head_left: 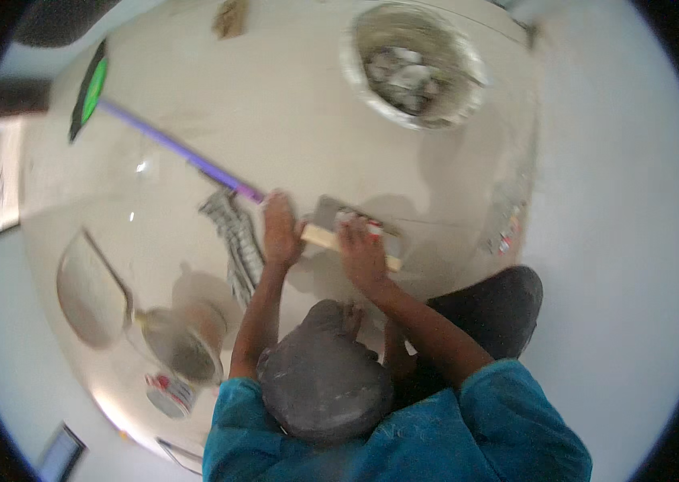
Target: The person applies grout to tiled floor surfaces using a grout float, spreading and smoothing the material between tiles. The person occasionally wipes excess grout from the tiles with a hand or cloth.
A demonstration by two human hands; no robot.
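My right hand (362, 251) is closed over a wide flat scraper (326, 214) with a grey blade and a pale yellow strip along its near edge. Something red and white shows at the fingertips. Beside the strip's left end is my left hand (281, 229), slightly blurred, fingers stretched forward and thumb apart. Its fingertips lie by the end of a purple broom handle (183, 151); whether they touch is unclear. A striped grey cloth (232, 233) lies just left of that hand.
A pale bucket (472, 60) with grey rubble stands far right, near the white wall (612, 201). The green-and-black broom head (92, 88) rests far left. At left are a dustpan-like scoop (94, 289), a bucket (209, 325) and a tin (169, 398). My dark knee (508, 305) is at right.
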